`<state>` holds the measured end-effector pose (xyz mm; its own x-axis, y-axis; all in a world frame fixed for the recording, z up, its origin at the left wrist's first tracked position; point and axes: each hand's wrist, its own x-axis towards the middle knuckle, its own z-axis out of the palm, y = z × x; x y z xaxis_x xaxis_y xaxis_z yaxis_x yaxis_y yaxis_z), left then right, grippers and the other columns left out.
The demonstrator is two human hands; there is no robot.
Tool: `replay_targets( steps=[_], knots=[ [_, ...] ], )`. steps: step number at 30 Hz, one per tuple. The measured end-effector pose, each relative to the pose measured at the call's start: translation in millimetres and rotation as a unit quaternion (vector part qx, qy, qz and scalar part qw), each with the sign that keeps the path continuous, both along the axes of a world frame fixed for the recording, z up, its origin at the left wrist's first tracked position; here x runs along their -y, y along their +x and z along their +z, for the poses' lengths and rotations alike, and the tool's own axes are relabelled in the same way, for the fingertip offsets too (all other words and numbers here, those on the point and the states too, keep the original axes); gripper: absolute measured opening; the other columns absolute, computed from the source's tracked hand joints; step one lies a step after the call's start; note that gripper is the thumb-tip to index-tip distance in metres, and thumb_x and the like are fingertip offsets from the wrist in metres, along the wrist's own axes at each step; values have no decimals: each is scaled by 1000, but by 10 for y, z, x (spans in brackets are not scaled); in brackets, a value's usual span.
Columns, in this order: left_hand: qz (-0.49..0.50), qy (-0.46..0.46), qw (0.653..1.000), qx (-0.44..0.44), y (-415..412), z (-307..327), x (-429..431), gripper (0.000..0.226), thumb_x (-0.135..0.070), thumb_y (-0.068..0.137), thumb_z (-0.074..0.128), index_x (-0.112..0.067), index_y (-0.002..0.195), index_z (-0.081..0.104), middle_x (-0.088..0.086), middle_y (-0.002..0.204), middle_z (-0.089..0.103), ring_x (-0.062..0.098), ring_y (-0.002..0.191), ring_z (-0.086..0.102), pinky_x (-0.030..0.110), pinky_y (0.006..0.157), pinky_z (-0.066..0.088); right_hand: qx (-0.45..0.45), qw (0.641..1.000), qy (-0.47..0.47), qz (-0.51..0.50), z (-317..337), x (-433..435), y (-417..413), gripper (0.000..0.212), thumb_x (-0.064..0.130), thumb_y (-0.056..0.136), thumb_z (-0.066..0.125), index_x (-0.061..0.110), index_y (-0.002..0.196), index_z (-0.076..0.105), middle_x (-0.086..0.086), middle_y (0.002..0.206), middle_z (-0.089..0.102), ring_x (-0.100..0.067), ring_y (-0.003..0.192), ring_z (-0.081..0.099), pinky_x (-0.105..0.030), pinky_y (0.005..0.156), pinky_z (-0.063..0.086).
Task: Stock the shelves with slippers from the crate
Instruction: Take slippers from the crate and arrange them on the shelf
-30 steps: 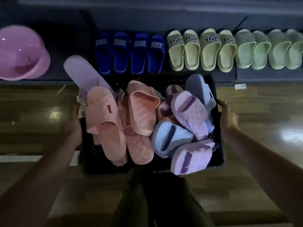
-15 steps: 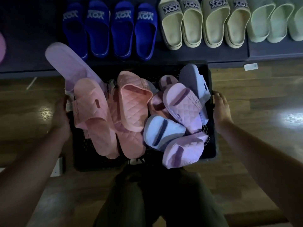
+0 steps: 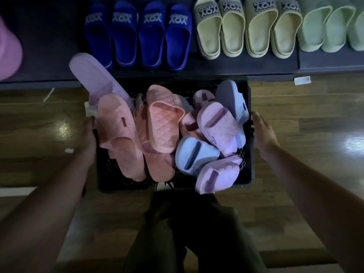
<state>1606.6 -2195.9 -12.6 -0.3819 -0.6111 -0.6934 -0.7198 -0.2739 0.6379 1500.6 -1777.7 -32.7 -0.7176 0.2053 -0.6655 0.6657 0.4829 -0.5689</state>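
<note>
A black plastic crate [image 3: 248,170] sits in front of a low dark shelf [image 3: 236,66]. It is heaped with pink slippers [image 3: 118,134], lilac slippers [image 3: 218,125] and pale blue slippers [image 3: 194,152]. One lilac slipper [image 3: 92,75] pokes out over the crate's far left corner. My left hand [image 3: 89,134] grips the crate's left rim. My right hand [image 3: 263,133] holds the right rim. On the shelf stand blue slippers [image 3: 137,34], cream slippers [image 3: 246,26] and pale green slippers [image 3: 325,30] in a row.
A pink round object [image 3: 8,52] lies at the shelf's left end. The shelf is bare between it and the blue slippers. A small white tag [image 3: 302,80] lies by the shelf edge. My dark-trousered legs [image 3: 187,233] are just behind the crate on the wooden floor.
The crate and my view have moved closer to the shelf and downward. Both hands keep their hold on the crate's sides.
</note>
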Motion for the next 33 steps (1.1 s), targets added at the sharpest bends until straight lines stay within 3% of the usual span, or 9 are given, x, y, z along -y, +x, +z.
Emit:
replay_targets(
  steps=[3,8,11,16,19,24,27,30,33],
  knots=[
    [9,-49,998,30,209,-124,173,75,-72,68,52,-15,115,63,17,126,59,36,118,54,49,104,39,-57,998,30,19,344,101,60,44,48,95,35,25,123,59,-1,121,63,-20,108,55,-31,89,40],
    [-65,-119,989,66,121,643,-248,42,-51,93,41,-19,113,61,5,107,56,20,101,50,32,87,37,-118,993,25,5,879,403,95,31,36,95,43,19,109,64,-3,99,67,-24,96,60,-29,77,42],
    [-77,-150,983,69,101,772,-306,42,-46,95,42,-14,115,61,4,107,56,17,95,47,28,78,32,-134,991,-4,17,1066,674,136,22,33,95,46,23,99,65,0,92,67,-22,91,64,-39,83,52],
    [-117,-151,979,68,166,802,-300,36,-42,97,42,-16,111,63,3,99,57,8,74,48,17,55,30,-111,992,-39,37,1072,1140,222,22,35,92,47,27,96,68,3,93,70,-20,92,65,-44,88,52],
    [-131,-151,977,69,197,803,-253,33,-43,97,41,-21,110,62,-1,98,56,-2,69,45,16,56,30,-109,991,-40,66,1014,1394,258,26,34,93,44,21,96,66,-2,90,70,-23,90,64,-43,84,52],
    [-178,-174,968,44,219,743,-287,36,-37,98,40,-14,116,60,0,102,55,15,94,51,29,75,37,-97,992,-12,85,929,1487,291,22,27,96,44,22,94,64,-1,83,67,-20,81,62,-28,67,48],
    [-209,-204,956,40,197,761,-436,32,-34,98,42,-12,111,60,-3,99,54,13,92,49,28,76,35,-110,993,-9,46,925,1320,326,23,24,95,46,17,97,68,0,88,67,-21,84,61,-33,71,48],
    [-234,-237,943,3,178,739,-619,28,-32,97,45,-10,100,62,4,99,61,18,93,55,33,78,45,-125,989,68,51,946,1060,385,22,18,93,48,15,104,67,0,100,67,-16,89,59,-25,74,40],
    [-255,-262,931,9,148,684,-789,29,-32,97,45,-8,101,62,11,105,61,21,94,57,36,81,49,-58,985,158,34,861,786,499,26,19,89,50,12,113,58,-13,113,63,-28,95,58,-26,73,34]
  ],
)
